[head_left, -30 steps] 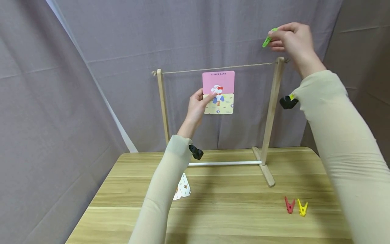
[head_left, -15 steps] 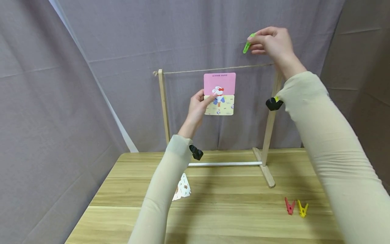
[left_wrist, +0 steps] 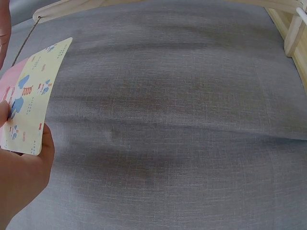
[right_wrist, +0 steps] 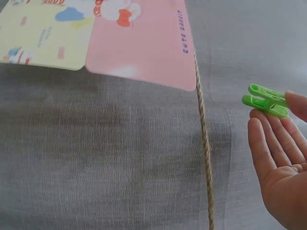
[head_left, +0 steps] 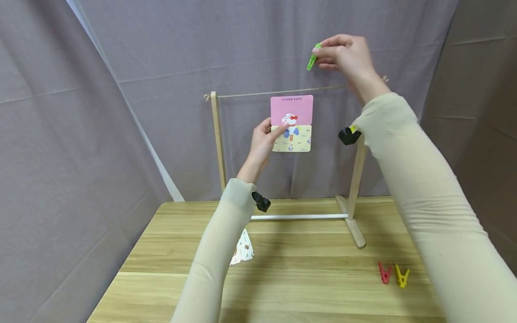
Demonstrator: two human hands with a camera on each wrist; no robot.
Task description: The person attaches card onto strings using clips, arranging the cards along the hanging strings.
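Observation:
My left hand [head_left: 261,146] pinches a pink and yellow card [head_left: 291,110] with a rabbit drawing, thumb on its front. The card's pink edge lies right along the twine line [head_left: 242,94], as the right wrist view also shows. Above and to the right of the card, my right hand [head_left: 347,56] holds a green clothespin [head_left: 312,58] between thumb and fingers. In the right wrist view the clothespin [right_wrist: 266,99] points toward the twine [right_wrist: 205,134], a gap apart from it. Its tips look nearly closed.
Wooden posts [head_left: 218,139] carry the twine, joined low down by a white rod [head_left: 299,217]. On the table [head_left: 307,287] lie a red clothespin [head_left: 385,272] and a yellow clothespin [head_left: 401,276] at the right. A white patterned card [head_left: 243,248] lies partly behind my left forearm.
My right hand has moved left with the green clothespin, closer to the card. My left hand and the card have stayed almost still.

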